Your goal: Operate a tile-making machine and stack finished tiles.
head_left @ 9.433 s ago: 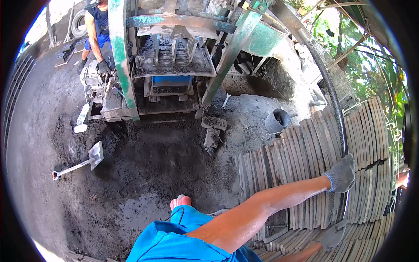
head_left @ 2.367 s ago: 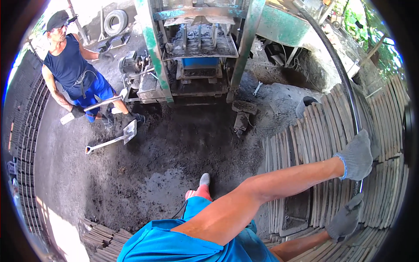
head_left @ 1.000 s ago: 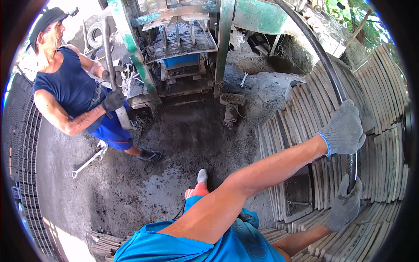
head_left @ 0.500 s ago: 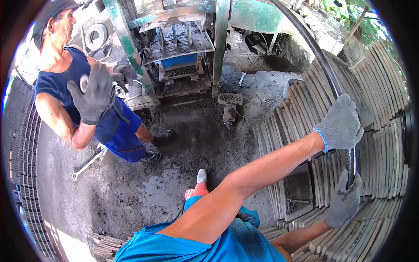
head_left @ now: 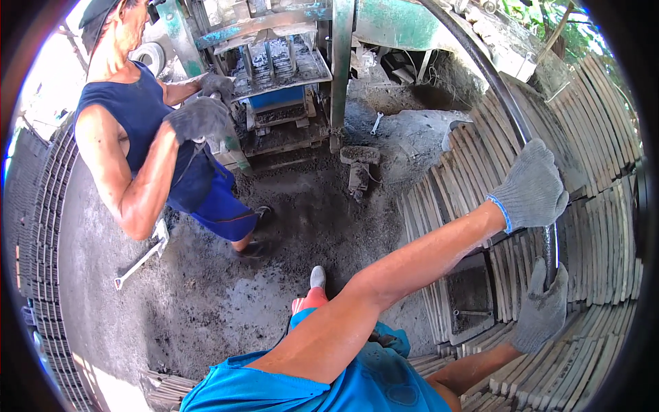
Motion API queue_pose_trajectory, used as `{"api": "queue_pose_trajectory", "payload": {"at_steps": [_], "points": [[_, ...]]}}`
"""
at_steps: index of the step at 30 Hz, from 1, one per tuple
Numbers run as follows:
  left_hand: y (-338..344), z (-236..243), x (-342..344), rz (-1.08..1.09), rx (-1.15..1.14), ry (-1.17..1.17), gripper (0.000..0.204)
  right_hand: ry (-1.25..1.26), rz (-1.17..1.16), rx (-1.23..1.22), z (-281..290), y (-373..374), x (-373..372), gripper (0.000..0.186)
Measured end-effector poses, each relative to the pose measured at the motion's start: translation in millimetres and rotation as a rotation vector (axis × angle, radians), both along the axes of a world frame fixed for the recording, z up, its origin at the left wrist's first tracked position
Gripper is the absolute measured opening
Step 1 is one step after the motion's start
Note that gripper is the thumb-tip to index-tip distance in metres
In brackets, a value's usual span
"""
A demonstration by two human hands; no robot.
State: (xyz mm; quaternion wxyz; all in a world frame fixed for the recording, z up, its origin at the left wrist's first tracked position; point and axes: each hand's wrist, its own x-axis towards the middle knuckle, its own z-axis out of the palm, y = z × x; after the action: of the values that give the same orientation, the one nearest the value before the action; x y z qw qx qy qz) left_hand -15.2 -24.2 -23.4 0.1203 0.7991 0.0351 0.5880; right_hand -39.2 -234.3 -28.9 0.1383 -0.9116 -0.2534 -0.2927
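A long dark metal bar runs down from the top edge to my hands on the right. My left hand, in a grey knit glove with a blue cuff, reaches across and is closed round the bar. Lower down, my right hand, also in a grey glove, grips the bar near its lower end, the thumb on one side and the fingers on the other. At the far end of the scene stands a green-framed machine with a dirt-covered tray; how the bar joins it is out of view.
A co-worker in dark gloves stands at the left, hands beside the tray. Stacked flat boards crowd the right around my hands. A wrench lies on a ledge, a long-handled tool on the floor. Racks line the left edge.
The co-worker has stepped toward the machine, lowering a raised gloved hand and bringing it to the right near the tray. My hands stay on the bar, with only a slight shift upward.
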Motion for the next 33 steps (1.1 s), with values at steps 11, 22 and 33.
{"api": "queue_pose_trajectory", "payload": {"at_steps": [11, 22, 33], "points": [[1.7, 3.0, 0.8, -0.027, 0.032, -0.055, 0.038, -0.028, 0.065, 0.037, 2.0, -1.7, 2.3, 0.052], [1.9, 2.9, 3.5, -0.038, 0.026, -0.041, 0.039, -0.012, 0.011, 0.035, 2.4, -1.8, 4.3, 0.055], [1.3, -0.2, 6.9, -0.056, 0.023, -0.023, 0.038, -0.107, 0.005, -0.002, -6.7, -8.3, 13.0, 0.053]]}}
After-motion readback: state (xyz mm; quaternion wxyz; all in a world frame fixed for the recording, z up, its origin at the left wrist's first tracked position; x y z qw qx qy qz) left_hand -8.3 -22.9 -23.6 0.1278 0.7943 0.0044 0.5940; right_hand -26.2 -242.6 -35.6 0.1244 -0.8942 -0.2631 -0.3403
